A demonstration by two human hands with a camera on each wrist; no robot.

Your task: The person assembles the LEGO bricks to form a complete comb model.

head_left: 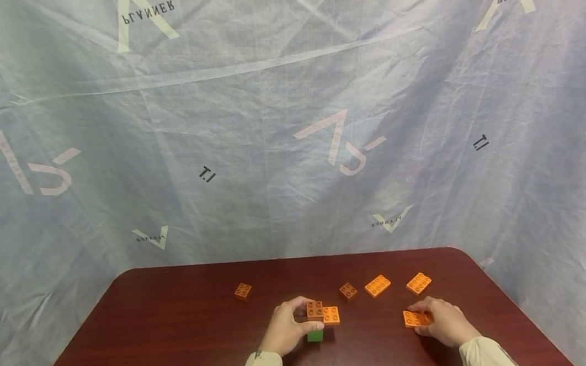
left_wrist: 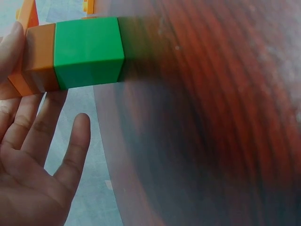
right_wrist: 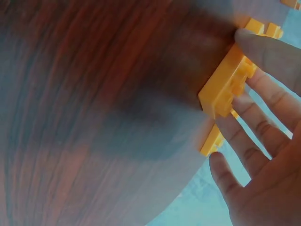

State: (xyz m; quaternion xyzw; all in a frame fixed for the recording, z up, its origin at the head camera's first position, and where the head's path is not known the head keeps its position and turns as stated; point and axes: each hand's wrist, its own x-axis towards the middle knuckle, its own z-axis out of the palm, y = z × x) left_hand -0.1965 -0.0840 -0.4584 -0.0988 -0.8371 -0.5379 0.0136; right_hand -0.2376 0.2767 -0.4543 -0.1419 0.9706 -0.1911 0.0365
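My left hand (head_left: 283,327) grips a stack of toy building bricks between thumb and fingers. On top is a brown brick (head_left: 314,310), with an orange studded plate (head_left: 332,315) jutting out to the right beneath it. A green brick (left_wrist: 89,49) forms the bottom end, and another brown brick (left_wrist: 42,57) sits between it and the orange plate in the left wrist view. To the right, my right hand (head_left: 445,320) pinches a separate orange plate (right_wrist: 225,80) by its sides, low over the table. Its fingers cover part of the studs.
Two loose brown bricks lie beyond the hands, one at the left (head_left: 243,291) and one near the middle (head_left: 348,291). Two orange plates, one (head_left: 378,286) left of the other (head_left: 419,283), lie toward the back right. A grey cloth (head_left: 252,203) hangs behind the dark red table (head_left: 181,321).
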